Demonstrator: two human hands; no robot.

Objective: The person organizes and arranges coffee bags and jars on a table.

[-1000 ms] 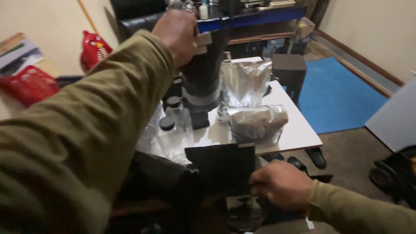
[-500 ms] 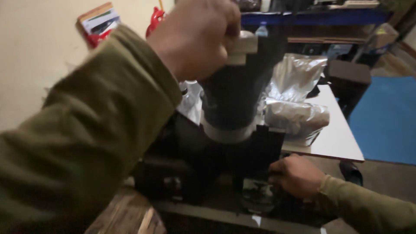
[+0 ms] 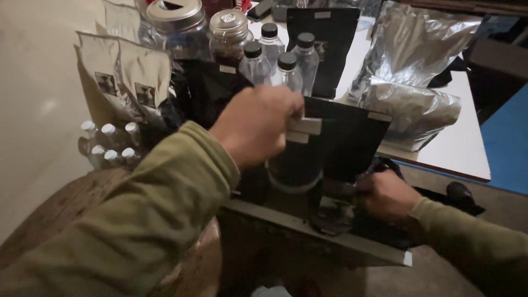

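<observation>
Four capped bottles (image 3: 278, 55) behind black pouch (image 3: 346, 144); left hand (image 3: 256, 125) fingers grasping pouch, right hand (image 3: 385, 195) clenched beneath.

A single head-worn camera looks steeply down and forward from above the person's own arms, close in. The left hand (image 3: 256, 129) fills the middle, the right hand (image 3: 388, 195) sits lower right, and the white worktop (image 3: 467, 143) with its bottles and pouches runs across the top.
</observation>
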